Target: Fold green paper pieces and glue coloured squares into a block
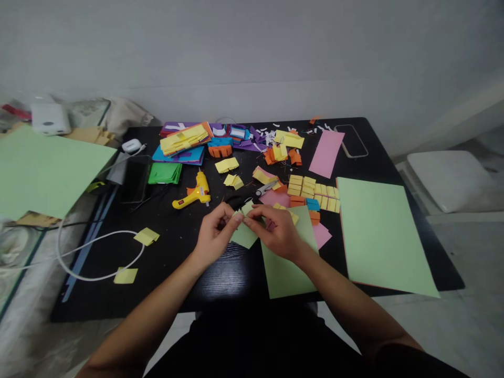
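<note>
My left hand (pixel 214 233) and my right hand (pixel 276 231) meet over the middle of the black table. Thumb and fingers of each are pinched on a small pale green paper piece (pixel 247 209) between them. Below the fingers lies another light green paper (pixel 244 235). A larger green sheet (pixel 289 268) extends under my right wrist. Grey scissors (pixel 266 188) rest just beyond my hands, partly hidden by paper. To the left lies a yellow glue gun (pixel 195 193). Rows of folded yellow pieces (pixel 313 191) stand right of the scissors, beside orange and blue ones (pixel 313 205).
Green sheets (pixel 381 236) cover the table's right part, near a pink strip (pixel 326 153) and a phone-like object (pixel 352 140). Stacked coloured papers (pixel 185 140) and scraps line the back. A white cable (pixel 94 278) loops at left; a white stool (pixel 444 178) stands right.
</note>
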The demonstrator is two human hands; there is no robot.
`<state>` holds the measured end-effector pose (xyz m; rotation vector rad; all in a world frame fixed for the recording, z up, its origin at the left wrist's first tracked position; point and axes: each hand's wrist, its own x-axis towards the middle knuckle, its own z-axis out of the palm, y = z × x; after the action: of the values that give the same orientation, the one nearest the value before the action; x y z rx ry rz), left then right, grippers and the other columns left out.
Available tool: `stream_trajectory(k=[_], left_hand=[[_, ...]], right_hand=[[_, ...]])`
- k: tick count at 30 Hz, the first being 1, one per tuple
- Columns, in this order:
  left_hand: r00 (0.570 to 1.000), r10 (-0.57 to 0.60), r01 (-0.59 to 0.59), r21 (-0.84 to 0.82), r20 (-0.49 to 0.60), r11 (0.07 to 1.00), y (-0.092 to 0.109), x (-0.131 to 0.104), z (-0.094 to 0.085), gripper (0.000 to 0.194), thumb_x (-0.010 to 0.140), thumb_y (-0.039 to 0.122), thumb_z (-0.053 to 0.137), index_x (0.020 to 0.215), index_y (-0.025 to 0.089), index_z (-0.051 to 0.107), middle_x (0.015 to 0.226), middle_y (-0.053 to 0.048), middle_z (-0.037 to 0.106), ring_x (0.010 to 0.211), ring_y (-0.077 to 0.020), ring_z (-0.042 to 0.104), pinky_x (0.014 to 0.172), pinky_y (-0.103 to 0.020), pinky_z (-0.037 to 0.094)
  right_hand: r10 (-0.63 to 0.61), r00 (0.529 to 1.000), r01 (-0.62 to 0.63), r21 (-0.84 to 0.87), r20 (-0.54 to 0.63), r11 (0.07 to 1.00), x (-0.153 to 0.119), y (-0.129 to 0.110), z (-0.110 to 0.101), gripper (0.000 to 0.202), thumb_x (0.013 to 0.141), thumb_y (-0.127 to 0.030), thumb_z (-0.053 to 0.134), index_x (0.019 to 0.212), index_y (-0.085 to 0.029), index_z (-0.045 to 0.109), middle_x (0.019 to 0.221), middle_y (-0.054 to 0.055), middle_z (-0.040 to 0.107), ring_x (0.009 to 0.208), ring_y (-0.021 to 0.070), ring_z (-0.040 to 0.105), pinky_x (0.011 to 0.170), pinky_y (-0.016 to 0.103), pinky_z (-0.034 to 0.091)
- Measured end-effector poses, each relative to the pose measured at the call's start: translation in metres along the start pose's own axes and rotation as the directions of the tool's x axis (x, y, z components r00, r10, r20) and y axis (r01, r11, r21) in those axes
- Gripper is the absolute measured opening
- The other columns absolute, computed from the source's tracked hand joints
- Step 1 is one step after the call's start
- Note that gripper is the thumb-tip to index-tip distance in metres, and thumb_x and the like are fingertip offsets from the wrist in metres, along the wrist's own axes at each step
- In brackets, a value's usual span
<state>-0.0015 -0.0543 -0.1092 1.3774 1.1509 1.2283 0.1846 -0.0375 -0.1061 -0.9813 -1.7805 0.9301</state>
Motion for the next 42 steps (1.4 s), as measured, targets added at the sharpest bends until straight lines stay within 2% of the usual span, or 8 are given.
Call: stream_trajectory(k=[5,12,16,25,30,34,38,42], left_hand=[[1.0,-0.006,0.006,-0.03,0.019,1.0,0.001,-0.001,0.0,0.043,0.095,0.051,0.076,0.071,0.02,0.058,0.061,0.004,0.048,0.053,-0.0098,0.041,0.049,-0.022,0.034],[0.999,-0.033,0.033,0.002,0.011,0.999,0.002,0.0,-0.003,0.047,0.094,0.059,0.073,0.071,0.019,0.063,0.062,0.002,0.05,0.055,-0.011,0.042,0.05,-0.023,0.035],[1.0,-0.019,0.02,0.039,-0.013,0.999,0.002,0.0,-0.005,0.038,0.094,0.054,0.074,0.08,0.019,0.071,0.064,0.001,0.056,0.054,-0.0109,0.045,0.049,-0.022,0.036],[0.996,-0.005,0.008,0.043,-0.085,0.999,0.001,0.0,-0.002,0.033,0.091,0.048,0.079,0.078,0.018,0.073,0.061,0.002,0.059,0.052,-0.01,0.045,0.049,-0.022,0.037],[0.999,-0.043,0.044,0.043,-0.02,0.998,0.004,0.004,-0.006,0.038,0.094,0.053,0.074,0.078,0.018,0.076,0.062,0.0,0.062,0.053,-0.0116,0.05,0.049,-0.022,0.04],[0.997,-0.066,0.065,0.021,0.043,0.998,0.005,0.005,-0.008,0.035,0.094,0.048,0.076,0.078,0.017,0.075,0.062,-0.001,0.068,0.054,-0.0129,0.06,0.053,-0.022,0.048],[0.996,-0.059,0.057,0.045,0.064,0.997,0.005,0.005,-0.012,0.031,0.094,0.043,0.076,0.079,0.016,0.075,0.061,0.0,0.068,0.051,-0.011,0.06,0.05,-0.02,0.046],[0.987,-0.026,0.014,0.079,0.156,0.997,0.008,0.007,-0.017,0.029,0.095,0.036,0.075,0.075,0.015,0.074,0.059,0.001,0.066,0.051,-0.0091,0.057,0.05,-0.018,0.044]], right_hand=[[0.024,1.0,-0.024,0.064,0.008,0.998,0.0,-0.004,0.001,0.017,0.099,-0.03,0.067,0.084,-0.022,0.07,0.082,0.002,0.075,0.075,0.0176,0.07,0.071,0.031,0.054],[-0.006,1.0,0.007,0.086,-0.008,0.996,-0.002,0.001,0.001,0.014,0.098,-0.03,0.065,0.087,-0.023,0.07,0.084,0.002,0.076,0.079,0.0183,0.071,0.076,0.031,0.056],[0.003,1.0,-0.005,0.106,0.017,0.994,-0.002,0.006,0.001,0.016,0.099,-0.034,0.065,0.088,-0.024,0.071,0.086,0.002,0.076,0.084,0.0197,0.072,0.08,0.033,0.058],[0.051,0.999,-0.052,0.155,0.013,0.986,-0.002,0.002,0.001,0.014,0.098,-0.032,0.067,0.086,-0.024,0.071,0.085,0.002,0.076,0.084,0.0192,0.071,0.079,0.032,0.057],[0.146,0.987,-0.132,0.188,-0.061,0.973,0.0,0.001,0.001,0.013,0.096,-0.031,0.068,0.087,-0.022,0.072,0.082,0.001,0.073,0.076,0.0166,0.067,0.073,0.03,0.053],[0.187,0.973,-0.159,0.191,-0.138,0.969,-0.001,0.003,0.002,0.014,0.094,-0.034,0.069,0.087,-0.022,0.072,0.08,0.001,0.072,0.069,0.0154,0.061,0.064,0.029,0.047],[0.229,0.969,-0.21,0.185,-0.089,0.96,-0.003,0.004,-0.001,0.016,0.093,-0.036,0.07,0.088,-0.021,0.072,0.077,0.001,0.069,0.06,0.0133,0.054,0.054,0.028,0.038],[0.227,0.974,-0.218,0.214,-0.015,0.952,-0.001,0.003,-0.004,0.019,0.091,-0.039,0.074,0.09,-0.021,0.072,0.079,0.003,0.071,0.07,0.0163,0.062,0.058,0.029,0.042]])
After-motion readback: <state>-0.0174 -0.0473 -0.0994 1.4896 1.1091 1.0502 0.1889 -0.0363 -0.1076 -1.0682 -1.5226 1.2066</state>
